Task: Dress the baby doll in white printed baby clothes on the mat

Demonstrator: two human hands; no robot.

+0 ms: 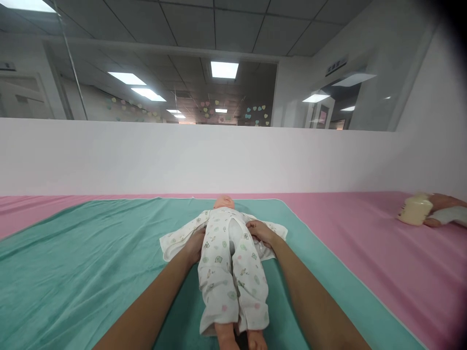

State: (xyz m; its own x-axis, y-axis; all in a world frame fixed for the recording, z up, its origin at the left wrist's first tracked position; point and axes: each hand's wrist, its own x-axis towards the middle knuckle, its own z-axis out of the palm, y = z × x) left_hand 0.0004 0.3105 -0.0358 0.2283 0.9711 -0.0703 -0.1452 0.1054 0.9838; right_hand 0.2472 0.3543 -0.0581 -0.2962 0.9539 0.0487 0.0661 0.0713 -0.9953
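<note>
A baby doll (224, 202) lies on its back, feet towards me, dressed in a white printed top (188, 234) with its sleeves spread out sideways. White printed pants (218, 272) cover its legs, and a gap at the crotch shows a plain white patch. My left hand (196, 245) is closed at the left side of the pants near the hip, its fingertips hidden by the cloth. On the other side, my right hand (261, 232) has its fingers curled on the pants' edge at the waist. Both bare feet of the doll stick out of the pants legs.
A green-teal blanket (109, 262) with wrinkles lies under the doll, over a pink sheet (350, 233). At the far right stand a pale yellow bottle (415, 210) and part of another doll (447, 204). A white wall (182, 158) with glass above closes off the back.
</note>
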